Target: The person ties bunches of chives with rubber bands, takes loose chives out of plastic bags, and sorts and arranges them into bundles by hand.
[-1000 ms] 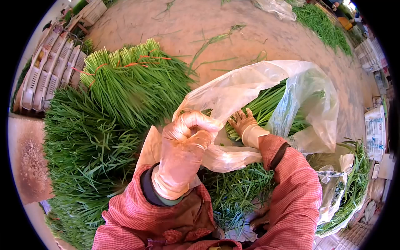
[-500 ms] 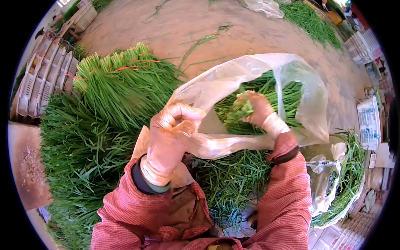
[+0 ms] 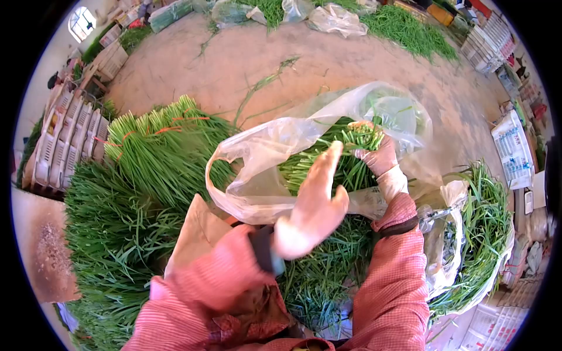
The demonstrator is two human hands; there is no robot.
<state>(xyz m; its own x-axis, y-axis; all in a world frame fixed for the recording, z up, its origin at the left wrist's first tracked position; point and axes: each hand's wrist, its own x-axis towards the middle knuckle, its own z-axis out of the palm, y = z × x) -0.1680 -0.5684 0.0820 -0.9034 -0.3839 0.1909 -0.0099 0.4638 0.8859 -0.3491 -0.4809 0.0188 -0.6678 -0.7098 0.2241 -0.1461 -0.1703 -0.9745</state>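
A clear plastic bag [image 3: 252, 134] lies with its mouth wide, and green chives [image 3: 298, 167] fill its inside. My right hand [image 3: 381, 157], gloved, is in the bag's mouth, its fingers closed round a bunch of chives [image 3: 363, 136] with the cut ends showing. Over the near rim of the bag, my left hand [image 3: 313, 202] is open, fingers stretched toward the chives and thumb apart; it is slightly blurred and holds nothing. To the left is a big stack of chives [image 3: 170, 140], some tied with orange-red bands [image 3: 170, 130].
Loose green leaves [image 3: 322, 269] lie close before my body. At right stands a plastic-lined container of leaves [image 3: 483, 234]. White crates [image 3: 64, 137] are on the left, another crate [image 3: 512, 149] on the right. More greens [image 3: 410, 29] and bags [image 3: 336, 20] lie across the floor [image 3: 234, 58].
My left hand has let go of the bag's left rim and moved right, opening out over the bag. My right hand has shifted slightly right with the bunch. The view has tilted up.
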